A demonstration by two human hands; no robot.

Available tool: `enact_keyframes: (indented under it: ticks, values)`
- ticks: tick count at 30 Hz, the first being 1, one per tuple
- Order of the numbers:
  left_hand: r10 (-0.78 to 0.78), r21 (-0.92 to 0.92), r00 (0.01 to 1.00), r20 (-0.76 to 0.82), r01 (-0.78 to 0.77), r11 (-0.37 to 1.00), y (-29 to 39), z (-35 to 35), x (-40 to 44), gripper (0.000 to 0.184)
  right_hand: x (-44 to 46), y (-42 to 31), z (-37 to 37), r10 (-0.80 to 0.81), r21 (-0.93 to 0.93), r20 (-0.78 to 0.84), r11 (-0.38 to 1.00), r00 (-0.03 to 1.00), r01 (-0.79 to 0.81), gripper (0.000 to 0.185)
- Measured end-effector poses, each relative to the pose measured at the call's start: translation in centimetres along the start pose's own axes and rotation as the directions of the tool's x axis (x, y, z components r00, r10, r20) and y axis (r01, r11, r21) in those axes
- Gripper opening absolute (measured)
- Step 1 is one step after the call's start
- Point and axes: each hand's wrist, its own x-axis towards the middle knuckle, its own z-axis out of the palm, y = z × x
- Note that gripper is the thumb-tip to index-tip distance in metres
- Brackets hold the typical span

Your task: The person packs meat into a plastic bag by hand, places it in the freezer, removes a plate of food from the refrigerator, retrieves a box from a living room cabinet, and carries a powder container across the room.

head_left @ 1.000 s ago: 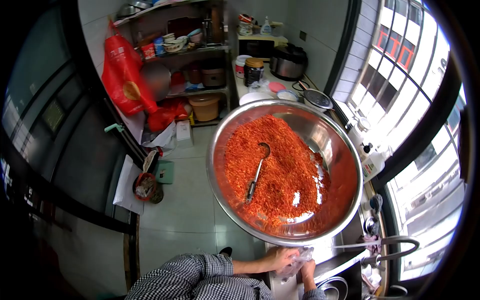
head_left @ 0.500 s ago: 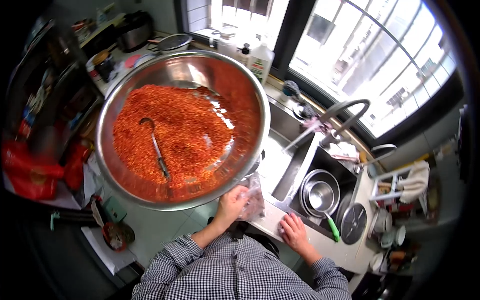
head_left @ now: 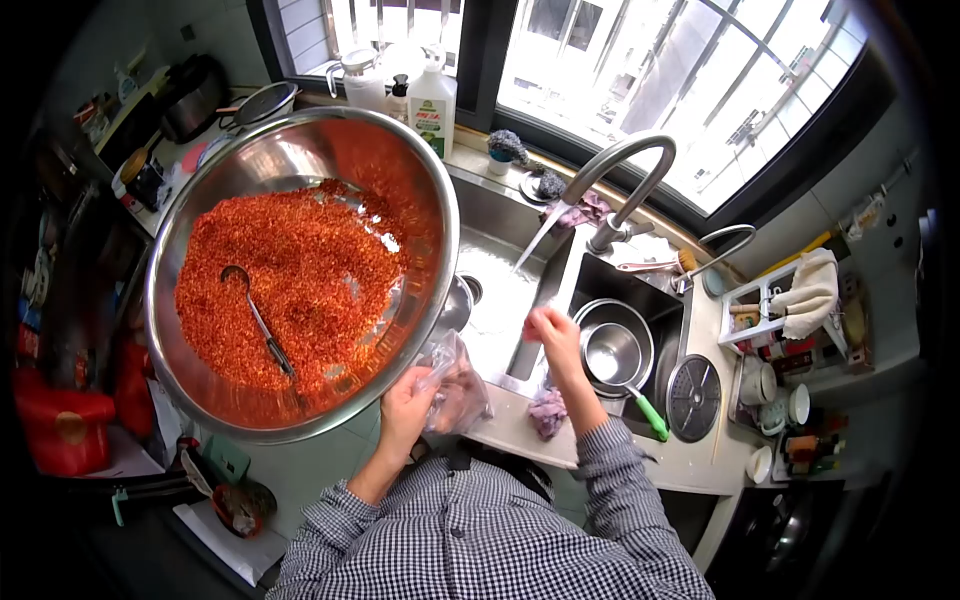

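My left hand [head_left: 404, 412] is closed on the gathered top of a clear plastic bag [head_left: 462, 385] with brownish-pink contents at the counter's front edge. Its fingers are partly hidden by the film. My right hand [head_left: 552, 332] is raised between the two sink basins, its fingers curled and slightly blurred; whether anything is in them does not show. Below its wrist, a purple cloth [head_left: 547, 412] lies crumpled on the counter. Left of the bag, a large steel bowl [head_left: 452, 215] holds coarse red chili flakes [head_left: 300, 270], with a metal ladle [head_left: 258, 315] lying on them.
Water runs from the faucet [head_left: 640, 160] into the left sink basin [head_left: 500, 215]. In the right basin are nested metal pots [head_left: 612, 350], one with a green handle. A round black perforated disc [head_left: 693, 398] rests beside them. Bottles [head_left: 432, 112] line the window sill.
My right hand has lifted from the counter edge and moved up toward the sink, leaving the purple cloth exposed. My left hand keeps the bag. The view has shifted right.
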Motion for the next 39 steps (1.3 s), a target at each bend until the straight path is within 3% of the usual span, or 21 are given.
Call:
enact_keyframes:
  ticks: [1, 3, 6, 9, 11, 14, 17, 18, 19, 21, 23, 24, 29, 31, 34, 35, 37, 39]
  values:
    - [-0.009, -0.004, 1.000, 0.004, 0.009, 1.000, 0.0, 0.0, -0.1, 0.012, 2.1, -0.9, 1.4, 0.005, 0.073, -0.033, 0.997, 0.999, -0.002, 0.011]
    - [-0.027, -0.010, 1.000, 0.013, 0.028, 1.000, -0.1, 0.0, 0.0, 0.012, 6.9, -0.7, 2.9, 0.096, 0.403, -0.128, 0.915, 0.987, -0.037, 0.009]
    - [-0.027, 0.009, 1.000, -0.008, 0.027, 1.000, 0.5, 0.2, -0.1, 0.012, 11.0, -0.2, 3.0, 0.179, 0.516, -0.133, 0.852, 0.975, -0.086, 0.011]
    - [-0.035, 0.006, 0.999, -0.022, 0.035, 0.999, 0.6, 0.3, -0.3, 0.012, 11.0, -0.7, 2.8, 0.274, 0.347, 0.008, 0.901, 0.962, -0.260, 0.014]
    - [-0.031, -0.004, 0.999, -0.031, 0.031, 1.000, 0.5, 0.4, -0.3, 0.012, 11.0, 0.0, 2.2, 0.248, 0.220, 0.019, 0.944, 0.968, -0.246, 0.015]
    - [-0.034, -0.015, 0.999, -0.040, 0.034, 0.999, 0.3, 0.4, -0.1, 0.012, 10.3, 0.7, 0.5, 0.224, -0.020, 0.044, 0.975, 0.974, -0.223, 0.013]
    - [-0.061, -0.033, 0.997, -0.037, 0.060, 0.998, 0.1, 0.5, 0.0, 0.012, 9.9, 3.3, -2.5, 0.041, -0.185, 0.189, 0.983, 0.981, -0.005, 0.014]
    - [-0.068, -0.045, 0.997, -0.032, 0.067, 0.997, 0.1, 0.4, 0.0, 0.012, 9.1, 3.8, -3.8, -0.155, -0.464, 0.192, 0.856, 0.969, 0.229, 0.016]
    - [-0.073, -0.056, 0.997, -0.026, 0.071, 0.996, 0.1, 0.4, 0.1, 0.012, 7.5, 3.0, -4.3, -0.191, -0.633, 0.212, 0.720, 0.958, 0.284, 0.014]
    - [-0.072, -0.066, 0.997, -0.033, 0.070, 0.995, -0.4, 0.3, 0.1, 0.011, 4.4, 2.7, -5.3, -0.085, -0.707, 0.333, 0.637, 0.939, 0.308, 0.013]
    - [-0.078, -0.078, 0.996, -0.032, 0.075, 0.994, -0.4, 0.3, 0.0, 0.011, 1.2, 3.5, -7.1, -0.105, -0.691, 0.700, 0.152, 0.707, 0.707, 0.024]
    - [-0.083, -0.083, 0.996, -0.024, 0.081, 0.993, 0.0, 0.3, -0.1, 0.011, 0.3, 3.7, -7.9, 0.112, -0.636, 0.769, 0.025, 0.630, 0.771, 0.042]
    - [-0.029, -0.015, 0.999, -0.036, 0.029, 0.999, -0.3, 0.4, 0.0, 0.012, 2.6, 4.4, -8.7, 0.182, -0.737, 0.651, -0.083, 0.737, 0.671, 0.064]
    - [-0.013, 0.001, 1.000, -0.021, 0.013, 1.000, 0.1, 0.4, -0.1, 0.011, 5.7, 5.3, -9.4, -0.086, -0.900, 0.424, -0.153, 0.901, 0.409, 0.065]
    - [-0.010, 0.060, 1.000, -0.015, 0.010, 0.998, 0.6, 0.5, -0.2, 0.011, 8.2, 4.2, -9.3, -0.212, -0.904, 0.426, -0.143, 0.879, 0.403, 0.057]
    - [-0.008, 0.058, 1.000, -0.023, 0.010, 0.998, 0.4, 0.6, 0.0, 0.011, 8.5, 3.3, -8.6, -0.368, -0.926, 0.375, -0.190, 0.851, 0.326, 0.044]
    - [-0.010, 0.059, 0.999, -0.038, 0.012, 0.998, -0.3, 0.6, 0.1, 0.011, 10.3, 2.3, -6.5, -0.302, -0.912, 0.222, 0.273, 0.927, 0.307, 0.027]
    - [-0.027, 0.046, 0.998, -0.062, 0.030, 0.998, 0.1, 0.8, 0.1, 0.010, 11.5, 2.9, -2.9, -0.326, -0.537, 0.094, 0.779, 0.941, 0.324, 0.015]
